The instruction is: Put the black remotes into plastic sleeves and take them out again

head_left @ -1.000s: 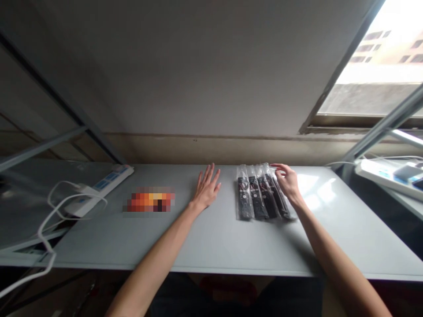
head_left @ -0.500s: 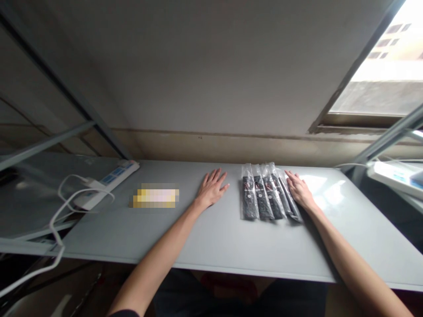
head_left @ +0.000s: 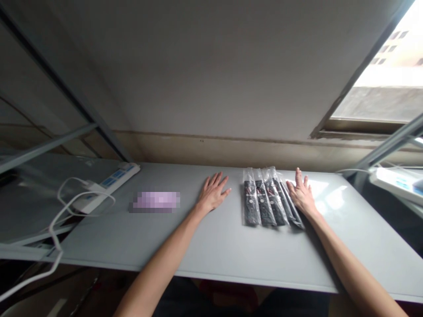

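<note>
A row of several slim black items in clear plastic sleeves [head_left: 251, 204] lies side by side on the grey table [head_left: 211, 246]; light and reddish marks show on them, but their kind is not plain. My right hand [head_left: 301, 196] rests at the right end of the row, fingers spread, the thumb side at the last sleeve. Whether it touches that sleeve I cannot tell. To the left of the row, my left hand [head_left: 213, 192] lies flat on the tabletop with its fingers apart, holding nothing.
A pixelated purple patch [head_left: 157, 200] hides something on the left of the table. Beyond it lies a white power strip [head_left: 109, 187] with a white cable [head_left: 54, 233]. Another white strip [head_left: 396, 181] is at the right, by a metal frame. A wall stands behind.
My right hand's fingers have spread and lifted away from the end sleeve. The left hand stays flat. The pixelated patch turned from yellowish to purple, and the view has tipped slightly.
</note>
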Tool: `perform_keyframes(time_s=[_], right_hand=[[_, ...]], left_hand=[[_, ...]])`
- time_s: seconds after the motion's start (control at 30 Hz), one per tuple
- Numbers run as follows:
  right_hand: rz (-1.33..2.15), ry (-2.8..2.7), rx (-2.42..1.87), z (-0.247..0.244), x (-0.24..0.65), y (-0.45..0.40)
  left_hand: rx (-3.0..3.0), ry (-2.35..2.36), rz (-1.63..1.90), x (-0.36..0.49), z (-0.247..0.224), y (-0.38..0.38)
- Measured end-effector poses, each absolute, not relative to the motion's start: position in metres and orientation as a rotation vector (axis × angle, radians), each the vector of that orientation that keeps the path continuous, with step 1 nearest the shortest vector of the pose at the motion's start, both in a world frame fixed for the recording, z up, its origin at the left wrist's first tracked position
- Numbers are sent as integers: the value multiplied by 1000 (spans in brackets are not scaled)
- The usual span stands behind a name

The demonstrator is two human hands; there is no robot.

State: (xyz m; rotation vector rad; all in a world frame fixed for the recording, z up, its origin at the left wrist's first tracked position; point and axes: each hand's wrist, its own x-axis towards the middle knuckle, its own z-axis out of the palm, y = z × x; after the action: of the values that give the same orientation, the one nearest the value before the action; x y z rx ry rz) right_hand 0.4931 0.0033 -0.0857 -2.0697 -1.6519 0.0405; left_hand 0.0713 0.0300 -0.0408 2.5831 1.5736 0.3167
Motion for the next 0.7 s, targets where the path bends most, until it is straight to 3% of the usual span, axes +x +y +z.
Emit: perform_keyframes(time_s=[0.7], right_hand=[[-3, -1618, -2054, -79, 496, 15]], left_hand=[[2590, 1652, 437, 62, -45, 60]])
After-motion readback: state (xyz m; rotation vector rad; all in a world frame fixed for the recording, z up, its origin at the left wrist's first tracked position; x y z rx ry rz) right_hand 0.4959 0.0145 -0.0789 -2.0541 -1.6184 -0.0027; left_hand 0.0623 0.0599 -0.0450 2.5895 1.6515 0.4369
